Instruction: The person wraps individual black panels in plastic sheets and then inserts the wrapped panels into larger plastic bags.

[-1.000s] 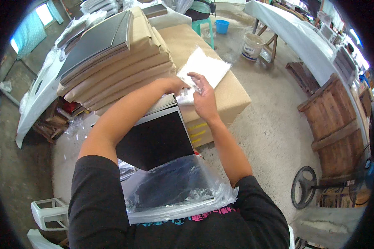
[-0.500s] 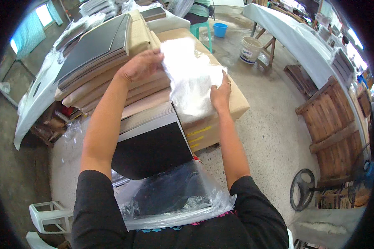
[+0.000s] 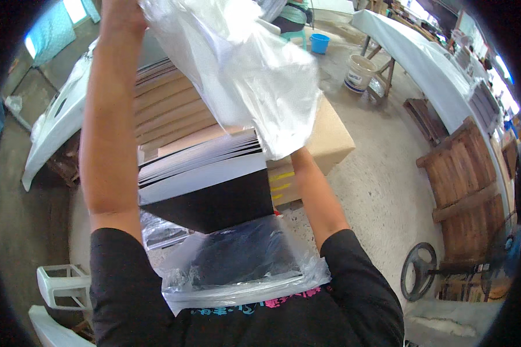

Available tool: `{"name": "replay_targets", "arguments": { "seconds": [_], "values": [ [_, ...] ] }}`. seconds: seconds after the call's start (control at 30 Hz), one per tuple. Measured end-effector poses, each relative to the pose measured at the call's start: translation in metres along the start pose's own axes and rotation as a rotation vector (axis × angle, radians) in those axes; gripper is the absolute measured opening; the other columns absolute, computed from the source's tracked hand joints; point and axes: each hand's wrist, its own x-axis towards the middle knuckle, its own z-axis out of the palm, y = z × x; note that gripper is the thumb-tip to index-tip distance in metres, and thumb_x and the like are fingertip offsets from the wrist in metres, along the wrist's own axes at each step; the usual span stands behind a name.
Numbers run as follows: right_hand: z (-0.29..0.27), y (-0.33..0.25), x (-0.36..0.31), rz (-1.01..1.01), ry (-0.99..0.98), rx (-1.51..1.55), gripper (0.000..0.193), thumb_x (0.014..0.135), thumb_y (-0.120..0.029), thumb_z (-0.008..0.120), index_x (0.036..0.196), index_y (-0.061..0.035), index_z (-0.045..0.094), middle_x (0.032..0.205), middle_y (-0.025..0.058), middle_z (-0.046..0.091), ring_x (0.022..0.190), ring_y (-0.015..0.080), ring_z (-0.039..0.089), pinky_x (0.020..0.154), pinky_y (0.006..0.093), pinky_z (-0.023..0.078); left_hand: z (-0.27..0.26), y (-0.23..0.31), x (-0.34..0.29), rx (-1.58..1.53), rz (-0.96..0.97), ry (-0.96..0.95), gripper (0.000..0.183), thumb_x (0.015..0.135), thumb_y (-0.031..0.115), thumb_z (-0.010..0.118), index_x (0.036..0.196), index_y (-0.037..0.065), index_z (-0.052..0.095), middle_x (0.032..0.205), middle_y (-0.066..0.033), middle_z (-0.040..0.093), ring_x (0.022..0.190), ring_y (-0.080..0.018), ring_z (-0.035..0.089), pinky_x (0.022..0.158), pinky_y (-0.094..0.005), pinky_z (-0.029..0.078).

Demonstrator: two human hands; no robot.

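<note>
A translucent white plastic bag (image 3: 255, 75) hangs raised and spread in front of me. My left hand (image 3: 124, 14), lifted high at the top edge and somewhat blurred, grips its upper left corner. At the bag's lower right, my right hand (image 3: 299, 155) shows only its wrist, and the plastic hides the fingers. Below the bag stands a stack of thin boards with pale edges and a black front board (image 3: 220, 202). Closest to my body lies a dark flat piece (image 3: 243, 251) wrapped in clear plastic.
Brown-paper bundles (image 3: 171, 110) are piled left of the bag, with a brown carton (image 3: 333, 136) to its right. A blue bucket (image 3: 319, 43), a white pail (image 3: 360, 73) and a seated person (image 3: 292, 16) are farther off. A white stool (image 3: 63, 286) stands at lower left, wooden pallets (image 3: 469, 173) at right.
The bag has been lifted off the carton and spread wide. My left hand has risen up and left with its corner; my right hand has gone behind or into the plastic. The boards have fanned apart slightly.
</note>
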Motion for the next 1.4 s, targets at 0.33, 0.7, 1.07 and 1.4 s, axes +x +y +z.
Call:
{"name": "replay_targets", "arguments": {
  "seconds": [0.33,0.7,1.07,1.4],
  "values": [
    [-0.083,-0.152,-0.062,-0.397,-0.067,1.221,0.079,0.069,-0.031,0.061,0.13,-0.0027,0.02,0.127,0.0169,0.034,0.117,0.0287,0.033,0.096,0.0371,0.028,-0.127,0.037,-0.081,-0.623,-0.084,0.251,0.016,0.079,0.013,0.05,0.087,-0.001,0.054,0.073,-0.0078,0.056,0.058,-0.0161,0.055,0.051,-0.0274,0.048],
    [-0.092,-0.19,-0.159,-0.559,-0.498,0.006,0.102,0.049,-0.025,0.079,0.129,0.0007,0.021,0.128,0.0209,0.03,0.121,0.0353,0.026,0.099,0.0407,0.022,-0.082,0.047,-0.221,-0.676,-0.599,0.623,0.02,0.079,0.016,0.048,0.086,-0.001,0.055,0.072,-0.0087,0.057,0.059,-0.0164,0.056,0.054,-0.0276,0.047],
    [-0.015,-0.171,-0.189,-0.404,-0.266,0.556,0.023,0.075,-0.017,0.061,0.091,-0.0002,0.059,0.097,0.0103,0.056,0.095,0.0227,0.05,0.08,0.0317,0.039,-0.07,0.034,-0.279,-0.866,-0.625,0.735,0.029,0.085,0.018,0.038,0.1,-0.004,0.05,0.093,-0.014,0.056,0.082,-0.0242,0.057,0.073,-0.0352,0.047],
    [-0.025,-0.162,-0.144,0.181,-0.319,1.187,0.019,0.083,-0.014,0.052,0.099,-0.0038,0.055,0.096,0.0048,0.057,0.087,0.0133,0.054,0.078,0.0254,0.041,-0.101,0.008,-0.361,-1.188,-0.76,0.469,0.045,0.088,0.03,0.03,0.115,-0.004,0.042,0.112,-0.0155,0.05,0.105,-0.0256,0.047,0.092,-0.0393,0.036]
  ]
}}
